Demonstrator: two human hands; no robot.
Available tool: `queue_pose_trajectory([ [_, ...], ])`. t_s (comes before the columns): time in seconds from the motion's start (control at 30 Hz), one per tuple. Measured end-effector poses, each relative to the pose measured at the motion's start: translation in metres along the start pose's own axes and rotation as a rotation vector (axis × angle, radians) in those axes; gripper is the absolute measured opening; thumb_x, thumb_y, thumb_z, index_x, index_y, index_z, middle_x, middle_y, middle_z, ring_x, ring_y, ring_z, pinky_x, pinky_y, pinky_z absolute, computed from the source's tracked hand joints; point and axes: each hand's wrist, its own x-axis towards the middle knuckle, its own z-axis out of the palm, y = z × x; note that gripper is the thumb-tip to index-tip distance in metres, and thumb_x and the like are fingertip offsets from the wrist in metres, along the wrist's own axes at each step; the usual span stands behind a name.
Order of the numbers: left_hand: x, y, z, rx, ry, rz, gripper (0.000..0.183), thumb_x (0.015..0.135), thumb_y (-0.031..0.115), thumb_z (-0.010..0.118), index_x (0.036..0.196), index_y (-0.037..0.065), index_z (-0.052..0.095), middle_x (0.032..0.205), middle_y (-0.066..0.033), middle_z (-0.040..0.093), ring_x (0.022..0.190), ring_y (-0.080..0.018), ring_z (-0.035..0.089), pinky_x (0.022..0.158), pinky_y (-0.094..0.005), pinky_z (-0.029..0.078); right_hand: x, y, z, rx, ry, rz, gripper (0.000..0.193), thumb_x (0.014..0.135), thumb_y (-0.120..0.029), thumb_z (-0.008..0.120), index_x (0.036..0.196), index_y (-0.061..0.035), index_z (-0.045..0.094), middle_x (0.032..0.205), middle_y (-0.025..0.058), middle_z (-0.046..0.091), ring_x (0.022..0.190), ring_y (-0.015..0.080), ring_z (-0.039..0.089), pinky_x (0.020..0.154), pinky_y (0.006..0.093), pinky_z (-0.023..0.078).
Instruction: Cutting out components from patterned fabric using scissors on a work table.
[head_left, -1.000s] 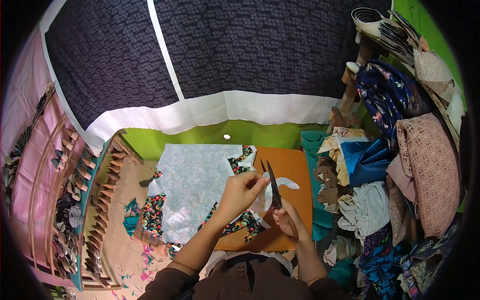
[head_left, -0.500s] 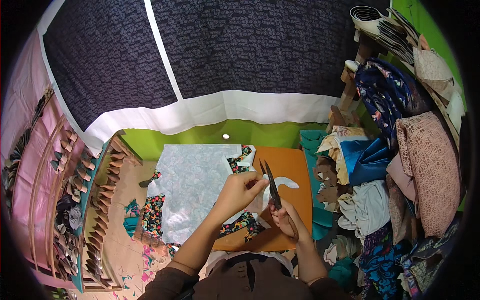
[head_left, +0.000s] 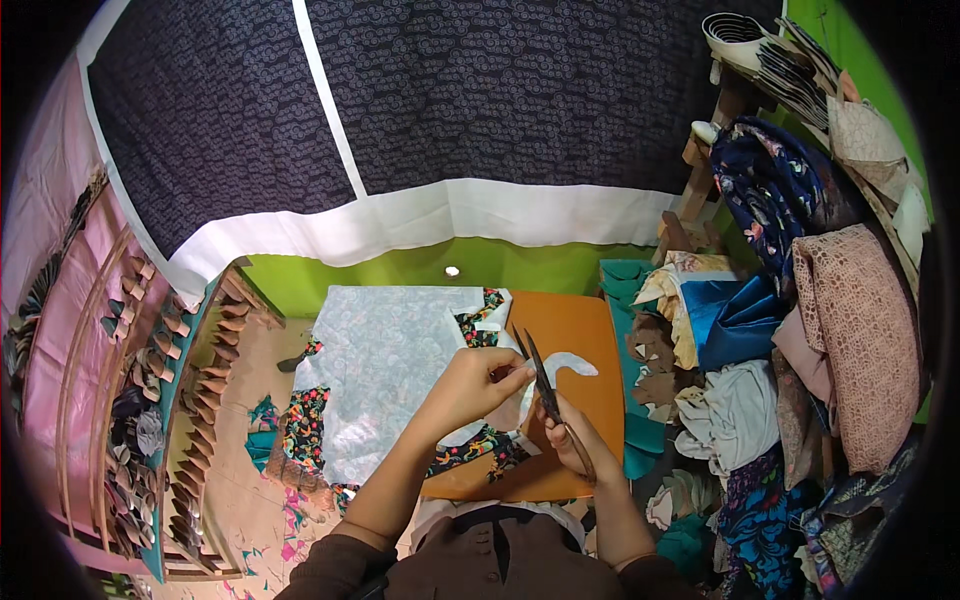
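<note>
My right hand (head_left: 566,436) grips a pair of dark metal scissors (head_left: 543,385), blades pointing up and away, a little apart. Just left of the blades, my left hand (head_left: 478,383) is closed in a pinch on a small pale piece whose shape is mostly hidden by the fingers and scissors. Beyond the blades shows a curved white fabric piece (head_left: 574,364); I cannot tell whether it joins what the left hand pinches. Under my left forearm lies a large whitish sheet (head_left: 385,370), with dark floral fabric (head_left: 305,435) showing at its edges, on an orange table (head_left: 575,320).
On the right, heaped fabrics include a blue folded cloth (head_left: 738,322), a white cloth (head_left: 735,415) and a pink patterned cloth (head_left: 855,345). A rack (head_left: 205,400) of shoe-shaped pieces stands left. Scraps (head_left: 295,520) litter the floor. A dark patterned curtain (head_left: 500,100) hangs ahead.
The scissor tips have shifted slightly left and toward me, and the blades look a little further apart. Both hands keep nearly the same place and hold.
</note>
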Motion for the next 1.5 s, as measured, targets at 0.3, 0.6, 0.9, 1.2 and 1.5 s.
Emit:
queue_pose_trajectory([
  [0.3, -0.002, -0.002, 0.003, -0.041, -0.005, -0.018, 0.023, 0.078, 0.02, 0.057, 0.073, -0.002, 0.058, 0.051, -0.007, 0.046, 0.047, -0.0109, 0.039, 0.047, -0.025, 0.036, -0.003, 0.005, -0.004, -0.329, -0.128, -0.43, 0.054, 0.079, -0.053, 0.044, 0.092, -0.0011, 0.042, 0.078, 0.0003, 0.04, 0.069, 0.0072, 0.037, 0.057, 0.02, 0.035],
  [0.6, -0.001, 0.0, 0.001, -0.027, -0.012, -0.057, 0.023, 0.078, 0.021, 0.057, 0.075, -0.002, 0.059, 0.053, -0.0074, 0.048, 0.047, -0.0109, 0.041, 0.047, -0.0256, 0.036, -0.005, -0.002, -0.001, -0.152, -0.043, -0.125, 0.078, 0.059, -0.078, 0.038, 0.082, -0.003, 0.042, 0.068, -0.0014, 0.036, 0.057, 0.0037, 0.033, 0.046, 0.0167, 0.025],
  [0.9, 0.001, -0.021, 0.004, -0.326, 0.173, -0.093, 0.027, 0.086, 0.025, 0.047, 0.085, -0.001, 0.052, 0.06, -0.0031, 0.05, 0.05, -0.0098, 0.049, 0.049, -0.0228, 0.042, 0.01, 0.016, -0.016, -0.526, 0.144, -0.242, 0.034, 0.083, -0.033, 0.05, 0.087, -0.0004, 0.046, 0.064, 0.0087, 0.049, 0.06, 0.0159, 0.051, 0.054, 0.0297, 0.04],
  [1.2, 0.005, -0.038, 0.003, -0.629, 0.268, -0.373, 0.021, 0.09, 0.029, 0.034, 0.087, 0.009, 0.037, 0.067, -0.0029, 0.04, 0.054, -0.0121, 0.051, 0.052, -0.0255, 0.048, 0.056, 0.103, -0.055, -1.283, 0.535, 0.079, 0.035, 0.076, -0.027, 0.051, 0.097, 0.0011, 0.046, 0.093, 0.0261, 0.049, 0.082, 0.041, 0.053, 0.071, 0.0437, 0.044],
  [1.5, 0.003, -0.06, 0.007, -0.827, 0.314, -0.493, 0.018, 0.091, 0.027, 0.032, 0.083, 0.011, 0.036, 0.071, -0.0028, 0.039, 0.056, -0.0148, 0.051, 0.053, -0.0277, 0.049, 0.081, 0.15, -0.068, -1.399, 0.352, 0.084, 0.041, 0.074, -0.019, 0.055, 0.105, 0.0037, 0.04, 0.1, 0.0314, 0.04, 0.089, 0.0419, 0.05, 0.069, 0.0444, 0.045],
])
